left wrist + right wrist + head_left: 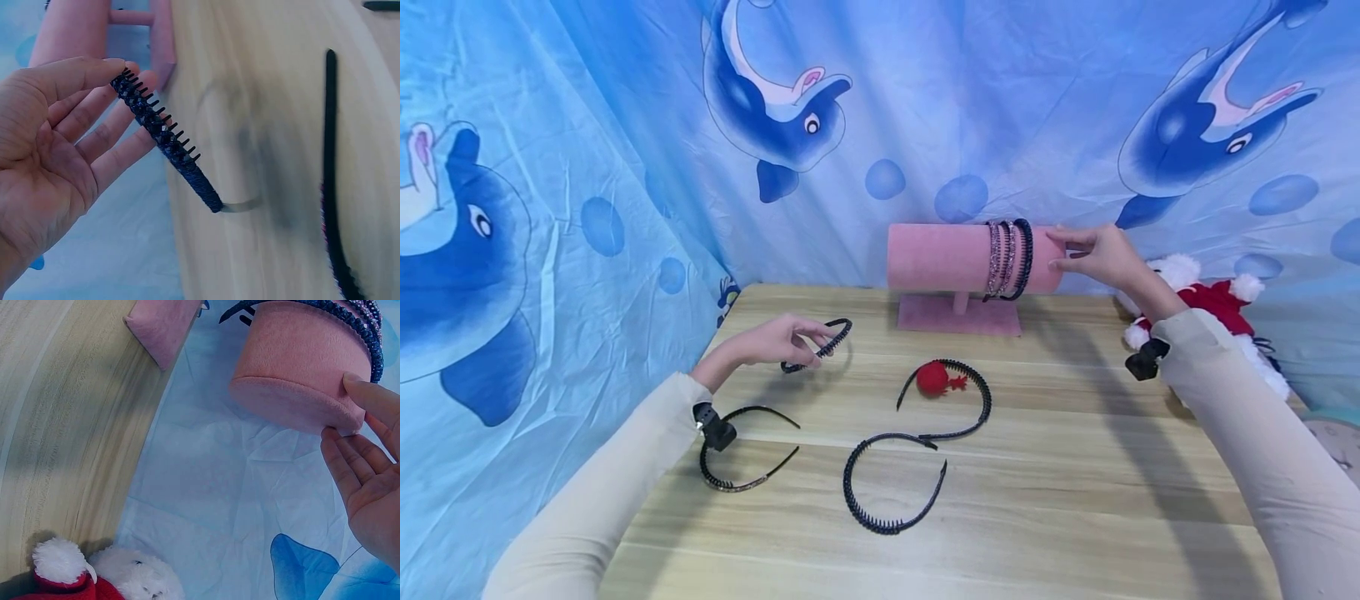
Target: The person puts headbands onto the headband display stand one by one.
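Note:
My left hand (782, 340) pinches a dark beaded headband (837, 337) with comb teeth above the table's left back part. In the left wrist view, thumb and fingertips hold the headband (159, 134) near one stretch of its band. My right hand (1105, 254) touches the right end of a pink cylinder stand (936, 257), which carries several headbands (1009, 260) near that end. The right wrist view shows the thumb on the side of the pink cylinder (300, 356) and the fingertips at its end edge.
Two dark headbands (848, 483) (987, 400) lie mid-table, a red ornament (932, 378) by the farther one. Another headband (747, 486) lies at the left, partly behind my wrist. A white plush toy in red (1221, 304) sits at the right, a round clock (1337, 437) at the right edge.

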Demonstrator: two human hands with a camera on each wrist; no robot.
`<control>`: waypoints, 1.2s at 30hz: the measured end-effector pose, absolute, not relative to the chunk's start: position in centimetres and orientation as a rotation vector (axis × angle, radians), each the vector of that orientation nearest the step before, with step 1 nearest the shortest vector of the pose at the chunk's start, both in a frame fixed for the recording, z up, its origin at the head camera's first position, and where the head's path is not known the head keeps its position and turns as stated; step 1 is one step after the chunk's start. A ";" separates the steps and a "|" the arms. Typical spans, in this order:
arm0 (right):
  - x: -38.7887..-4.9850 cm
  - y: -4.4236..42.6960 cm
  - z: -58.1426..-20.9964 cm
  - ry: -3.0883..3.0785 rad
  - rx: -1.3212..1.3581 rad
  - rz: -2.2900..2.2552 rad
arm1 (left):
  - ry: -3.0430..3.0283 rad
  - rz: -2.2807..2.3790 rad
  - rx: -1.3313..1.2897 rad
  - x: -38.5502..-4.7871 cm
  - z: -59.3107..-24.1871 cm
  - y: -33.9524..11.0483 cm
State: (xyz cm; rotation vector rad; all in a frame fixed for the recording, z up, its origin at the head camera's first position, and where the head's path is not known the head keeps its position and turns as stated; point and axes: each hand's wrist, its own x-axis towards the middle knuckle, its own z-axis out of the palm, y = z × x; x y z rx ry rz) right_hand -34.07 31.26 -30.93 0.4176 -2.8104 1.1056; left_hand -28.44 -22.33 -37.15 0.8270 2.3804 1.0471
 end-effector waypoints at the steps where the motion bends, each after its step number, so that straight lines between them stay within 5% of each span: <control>1: -34.1 31.3 -31.0 -2.805 0.419 1.110 | 2.377 1.064 0.814 -28.5 -37.0 -22.3; 36: -34.1 31.4 -31.2 -2.797 0.433 1.119 | 2.325 1.562 0.347 -31.0 -33.0 -19.9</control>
